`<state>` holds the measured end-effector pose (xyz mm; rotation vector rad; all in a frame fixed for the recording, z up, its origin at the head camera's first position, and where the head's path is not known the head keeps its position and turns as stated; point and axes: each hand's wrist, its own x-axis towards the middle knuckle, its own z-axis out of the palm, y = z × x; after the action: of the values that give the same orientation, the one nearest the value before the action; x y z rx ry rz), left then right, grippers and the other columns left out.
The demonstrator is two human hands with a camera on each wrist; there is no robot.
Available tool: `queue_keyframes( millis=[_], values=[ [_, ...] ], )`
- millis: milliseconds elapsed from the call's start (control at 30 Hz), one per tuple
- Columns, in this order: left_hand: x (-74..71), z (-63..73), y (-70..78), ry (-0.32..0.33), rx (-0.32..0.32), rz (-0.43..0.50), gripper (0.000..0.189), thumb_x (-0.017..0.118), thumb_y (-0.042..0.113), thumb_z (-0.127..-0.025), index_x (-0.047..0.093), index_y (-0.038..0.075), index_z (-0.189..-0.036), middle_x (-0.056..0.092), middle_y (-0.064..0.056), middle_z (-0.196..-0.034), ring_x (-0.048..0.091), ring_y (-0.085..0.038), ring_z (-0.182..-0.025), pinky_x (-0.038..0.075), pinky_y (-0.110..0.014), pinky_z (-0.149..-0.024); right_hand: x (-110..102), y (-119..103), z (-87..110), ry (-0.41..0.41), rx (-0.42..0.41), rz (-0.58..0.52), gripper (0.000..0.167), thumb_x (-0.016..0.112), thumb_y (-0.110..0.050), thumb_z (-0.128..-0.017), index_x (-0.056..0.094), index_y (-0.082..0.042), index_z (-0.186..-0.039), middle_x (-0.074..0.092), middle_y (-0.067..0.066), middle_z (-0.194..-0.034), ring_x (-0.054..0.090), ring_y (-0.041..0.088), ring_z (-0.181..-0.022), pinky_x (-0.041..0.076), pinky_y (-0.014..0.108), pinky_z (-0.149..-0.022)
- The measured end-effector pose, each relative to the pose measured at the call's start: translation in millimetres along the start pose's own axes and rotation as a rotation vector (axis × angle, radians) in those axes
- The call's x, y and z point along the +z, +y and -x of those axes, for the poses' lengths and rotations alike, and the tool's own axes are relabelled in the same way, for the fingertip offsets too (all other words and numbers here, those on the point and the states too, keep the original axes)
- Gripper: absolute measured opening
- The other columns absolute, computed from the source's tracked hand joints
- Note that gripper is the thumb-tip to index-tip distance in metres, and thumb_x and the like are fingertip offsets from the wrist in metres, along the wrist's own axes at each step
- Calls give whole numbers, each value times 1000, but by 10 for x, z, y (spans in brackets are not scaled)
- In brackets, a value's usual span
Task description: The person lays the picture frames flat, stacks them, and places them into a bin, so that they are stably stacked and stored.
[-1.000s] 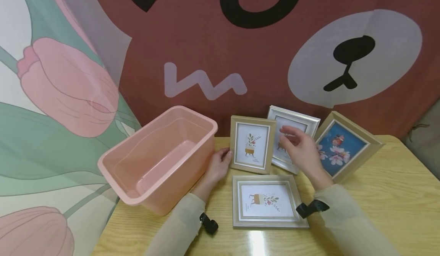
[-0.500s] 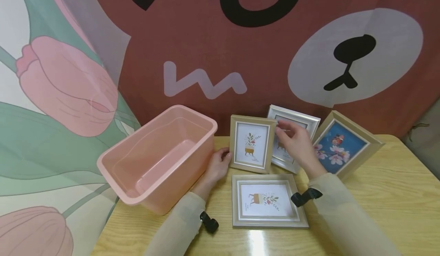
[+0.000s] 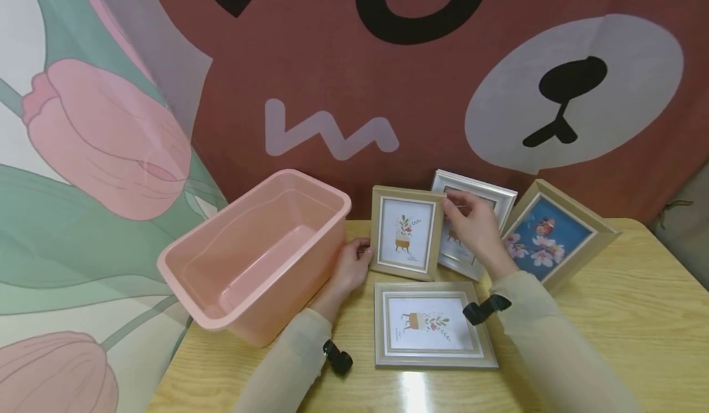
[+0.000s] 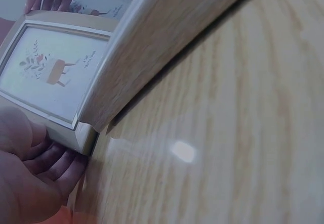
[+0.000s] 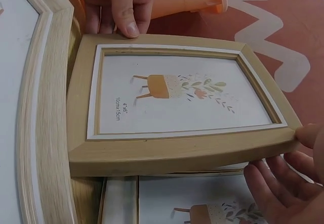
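Two hands, one frame: A person's left hand and right hand hold a tan picture frame with a potted-plant print, its face tilted back.
Left fingers: clamped on the frame's left edge near the bottom, thumb on the front.
Right fingers: clamped on the upper right corner, thumb to the front, others tucked behind.
Frame's place: right of a pink tub, partly in front of a silver frame; whether its bottom edge touches the bench cannot be told.
Steady handling: The diagonal hold looks sound; moving both hands as one should keep the frame from twisting, and fingertips are best kept to the borders. The close silver neighbor could be knocked by the right knuckles.
Bench: The bench is pale, grained wood, glossy enough to throw back a bright patch of light. A second plant-print frame lies flat on it; a blue blossom picture leans at right.
Room: A reddish-brown cartoon backdrop hangs behind, beside a tulip-print cloth.
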<state>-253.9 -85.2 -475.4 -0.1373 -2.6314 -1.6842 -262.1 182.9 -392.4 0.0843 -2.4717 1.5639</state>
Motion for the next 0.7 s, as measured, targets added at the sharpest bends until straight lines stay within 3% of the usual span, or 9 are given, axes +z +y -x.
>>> queue_keyframes(
  millis=[133, 433, 700],
  values=[
    [2, -6, -1, -1, 21, -5, 28, 60, 6, -109, 67, -10, -130, 73, -26, -121, 69, -35, -111, 59, -48, -100, 2, 16, -10, 6, 2, 4, 45, 58, -28, -112, 62, 2, -146, 70, 29, -132, 74, 41, -107, 69, 38, -75],
    [-3, 6, 2, 18, 41, -41, 26, 61, 6, -108, 69, -9, -127, 74, -25, -118, 71, -36, -109, 60, -48, -98, 6, -12, -10, 21, -1, 42, 45, 58, -28, -112, 64, 2, -145, 71, 29, -129, 75, 42, -105, 62, 22, -64],
    [-14, 10, 41, 32, 55, -46, 27, 61, 7, -108, 69, -9, -128, 75, -25, -119, 71, -35, -109, 61, -46, -97, -23, -77, -14, 37, -9, -1, 42, 60, -23, -110, 66, 6, -140, 71, 32, -127, 76, 45, -103, 61, 19, -61]
  ],
)
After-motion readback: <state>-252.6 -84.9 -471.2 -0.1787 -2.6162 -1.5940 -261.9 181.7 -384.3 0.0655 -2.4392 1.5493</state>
